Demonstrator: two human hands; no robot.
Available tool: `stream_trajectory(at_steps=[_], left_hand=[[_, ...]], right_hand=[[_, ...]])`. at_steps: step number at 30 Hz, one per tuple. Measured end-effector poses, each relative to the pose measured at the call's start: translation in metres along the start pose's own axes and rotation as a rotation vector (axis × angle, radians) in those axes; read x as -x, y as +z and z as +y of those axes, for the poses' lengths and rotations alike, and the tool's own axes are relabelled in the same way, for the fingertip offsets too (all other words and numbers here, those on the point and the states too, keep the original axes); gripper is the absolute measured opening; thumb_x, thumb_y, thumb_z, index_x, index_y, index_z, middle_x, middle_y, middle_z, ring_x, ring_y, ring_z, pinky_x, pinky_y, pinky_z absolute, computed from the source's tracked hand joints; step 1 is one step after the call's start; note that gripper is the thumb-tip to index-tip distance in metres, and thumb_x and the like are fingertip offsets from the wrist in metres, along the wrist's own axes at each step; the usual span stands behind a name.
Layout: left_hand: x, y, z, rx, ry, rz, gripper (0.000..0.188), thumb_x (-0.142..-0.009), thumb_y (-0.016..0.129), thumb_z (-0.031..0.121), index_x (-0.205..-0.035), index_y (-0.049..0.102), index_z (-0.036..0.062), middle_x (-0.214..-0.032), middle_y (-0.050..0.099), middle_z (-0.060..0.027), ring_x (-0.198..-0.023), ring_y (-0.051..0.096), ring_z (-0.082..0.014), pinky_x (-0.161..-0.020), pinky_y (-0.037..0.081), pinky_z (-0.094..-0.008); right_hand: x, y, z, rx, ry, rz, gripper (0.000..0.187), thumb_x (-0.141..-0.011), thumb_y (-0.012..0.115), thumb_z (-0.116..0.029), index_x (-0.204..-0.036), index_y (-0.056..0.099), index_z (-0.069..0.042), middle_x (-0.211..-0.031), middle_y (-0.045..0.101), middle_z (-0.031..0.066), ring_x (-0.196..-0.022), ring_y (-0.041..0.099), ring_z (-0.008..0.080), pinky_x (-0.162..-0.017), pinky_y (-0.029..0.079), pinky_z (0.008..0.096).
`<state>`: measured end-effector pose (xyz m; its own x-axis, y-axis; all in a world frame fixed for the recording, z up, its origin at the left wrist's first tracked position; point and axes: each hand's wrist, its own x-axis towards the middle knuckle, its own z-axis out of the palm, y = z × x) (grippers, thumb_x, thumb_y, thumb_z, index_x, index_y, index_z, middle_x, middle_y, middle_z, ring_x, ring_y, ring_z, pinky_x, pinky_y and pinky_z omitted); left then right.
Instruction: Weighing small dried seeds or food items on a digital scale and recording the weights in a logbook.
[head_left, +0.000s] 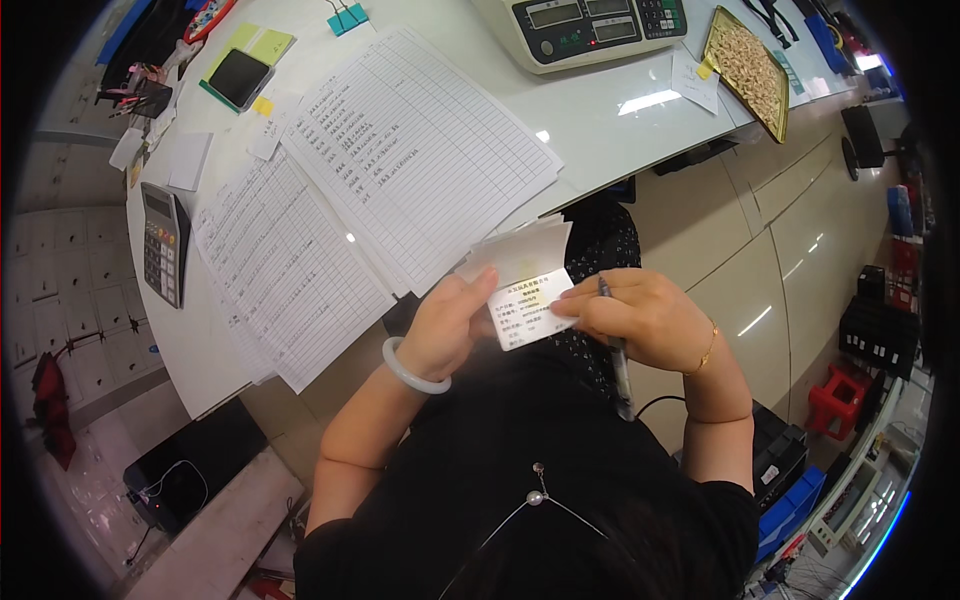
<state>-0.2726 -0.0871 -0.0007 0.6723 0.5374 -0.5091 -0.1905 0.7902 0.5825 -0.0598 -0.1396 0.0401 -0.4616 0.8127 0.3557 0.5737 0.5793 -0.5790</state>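
Just off the table's edge, in front of my body, I hold a small pad of white printed labels (522,318). Its upper leaves are folded back, so one printed label faces me. My left hand (455,312) is closed on the pad's left side, thumb on top. At the pad's right edge my right hand (640,315) pinches the label with its fingertips. A pen (621,375) is tucked in that same hand, pointing down toward me. Nearest on the table lie two spreads of ruled sheets (470,150) with handwriting.
A calculator (164,245) lies at the table's left edge, with a phone (240,78) beyond it. A teal binder clip (347,18) is at the back. Far right stand a digital scale (590,45) and a gold tray (745,60) of small beige pieces. A red stool (838,400) is on the floor.
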Motion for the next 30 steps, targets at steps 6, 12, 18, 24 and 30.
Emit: stream_trajectory(at_steps=[6,12,18,24,30], left_hand=[[0.003,-0.004,-0.004,-0.214,-0.012,-0.088,0.043,-0.093,0.039,0.028,-0.119,0.042,-0.0061,-0.107,0.056,-0.0136,-0.095,0.056,-0.0178,-0.083,0.047,-0.0305],[0.006,-0.003,0.004,-0.147,-0.03,-0.203,0.038,-0.091,0.041,0.018,-0.12,0.042,-0.0071,-0.11,0.055,-0.0159,-0.096,0.056,-0.0213,-0.082,0.048,-0.0339],[0.006,-0.001,0.009,-0.186,-0.011,-0.32,0.047,-0.082,0.048,0.01,-0.126,0.039,-0.0056,-0.118,0.051,-0.0125,-0.1,0.052,-0.0163,-0.088,0.041,-0.027],[0.001,-0.003,0.002,-0.327,0.079,-0.287,0.043,-0.085,0.048,0.012,-0.123,0.042,-0.0067,-0.114,0.054,-0.0113,-0.099,0.051,-0.0139,-0.089,0.038,-0.0265],[-0.002,-0.004,-0.008,-0.138,0.104,-0.052,0.037,-0.093,0.04,0.022,-0.113,0.048,-0.0089,-0.109,0.056,-0.0144,-0.099,0.055,-0.0182,-0.086,0.043,-0.0299]], right_hand=[[0.001,-0.012,0.0,-0.292,0.377,-0.088,0.026,-0.064,0.075,-0.011,-0.077,0.054,-0.004,-0.066,0.063,0.0062,-0.056,0.06,0.0165,-0.05,0.044,0.0213],[-0.001,-0.009,0.0,-0.448,0.493,0.074,0.045,-0.065,0.077,-0.008,-0.063,0.031,-0.008,-0.063,0.064,0.0108,-0.064,0.065,0.0137,-0.05,0.043,0.0184],[0.0,-0.008,0.001,-0.452,0.453,0.085,0.044,-0.064,0.077,-0.01,-0.065,0.033,-0.008,-0.063,0.064,0.0103,-0.064,0.065,0.0146,-0.05,0.044,0.0188],[0.001,-0.008,0.001,-0.408,0.409,0.018,0.044,-0.063,0.077,-0.01,-0.066,0.034,-0.008,-0.07,0.065,0.0117,-0.063,0.064,0.0178,-0.052,0.045,0.0223],[-0.007,-0.001,0.002,0.066,-0.057,0.225,0.017,-0.062,0.064,-0.004,-0.074,0.052,-0.008,-0.073,0.057,0.0053,-0.064,0.055,0.0191,-0.056,0.044,0.0276]])
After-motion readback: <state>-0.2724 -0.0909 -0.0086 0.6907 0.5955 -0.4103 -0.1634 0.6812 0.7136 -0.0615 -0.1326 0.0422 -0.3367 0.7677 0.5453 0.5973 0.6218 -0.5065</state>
